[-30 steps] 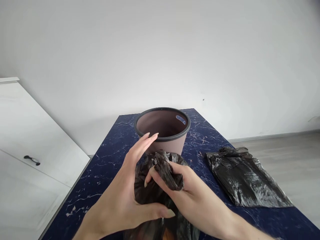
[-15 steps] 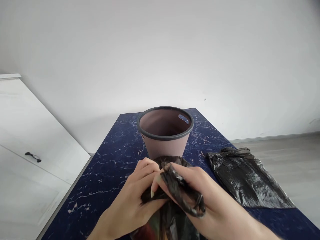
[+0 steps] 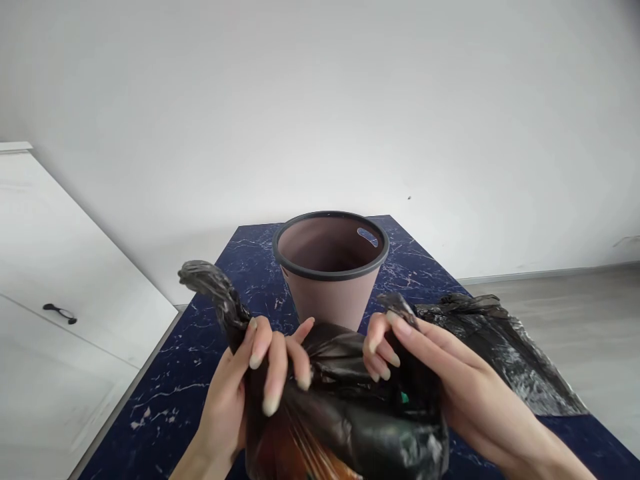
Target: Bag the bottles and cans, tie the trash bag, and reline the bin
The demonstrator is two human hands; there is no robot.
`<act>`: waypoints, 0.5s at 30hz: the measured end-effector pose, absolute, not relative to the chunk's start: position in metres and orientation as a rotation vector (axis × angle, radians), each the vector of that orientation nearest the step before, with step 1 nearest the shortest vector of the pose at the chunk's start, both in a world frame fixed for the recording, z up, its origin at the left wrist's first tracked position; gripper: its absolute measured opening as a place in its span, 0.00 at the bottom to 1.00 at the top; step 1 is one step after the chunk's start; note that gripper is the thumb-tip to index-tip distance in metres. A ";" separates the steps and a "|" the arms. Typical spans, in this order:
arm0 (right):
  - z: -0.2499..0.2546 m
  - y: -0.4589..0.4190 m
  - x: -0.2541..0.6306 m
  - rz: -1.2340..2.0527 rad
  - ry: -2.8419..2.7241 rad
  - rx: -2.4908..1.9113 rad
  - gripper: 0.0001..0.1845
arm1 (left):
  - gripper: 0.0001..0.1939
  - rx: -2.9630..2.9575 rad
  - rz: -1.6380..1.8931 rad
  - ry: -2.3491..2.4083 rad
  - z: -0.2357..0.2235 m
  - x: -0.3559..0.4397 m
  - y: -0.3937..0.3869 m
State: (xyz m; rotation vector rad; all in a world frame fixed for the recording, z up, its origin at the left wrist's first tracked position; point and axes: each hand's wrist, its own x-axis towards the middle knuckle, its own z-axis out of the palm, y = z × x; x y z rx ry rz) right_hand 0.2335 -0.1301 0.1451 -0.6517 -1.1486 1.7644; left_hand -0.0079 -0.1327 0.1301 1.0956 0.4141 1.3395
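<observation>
Hands, together moments ago, now parted — left hand (image 3: 224, 399) clamped on bag's (image 3: 363, 427) twisted end, right hand (image 3: 467, 380) pinching other; ends separate, bin (image 3: 330, 297) beyond.

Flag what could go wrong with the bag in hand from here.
Tearing: the bag looks thin and taut over its orange contents, so pulling its two ends might split it.
Slipping: the right hand seems to pinch its end mostly by the fingertips, so it could come loose.
Knocking: the bin stands just beyond, so a jerk might bump it.
</observation>
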 end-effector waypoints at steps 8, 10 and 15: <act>0.152 -0.128 0.236 1.768 -1.011 -0.420 0.22 | 0.21 1.269 1.154 0.557 0.129 -0.009 -0.132; 0.153 -0.127 0.232 1.636 -1.168 -0.545 0.21 | 0.15 1.506 1.085 0.758 0.134 -0.006 -0.133; 0.168 -0.125 0.215 1.481 -1.447 -0.702 0.17 | 0.18 1.585 0.993 0.959 0.157 0.017 -0.132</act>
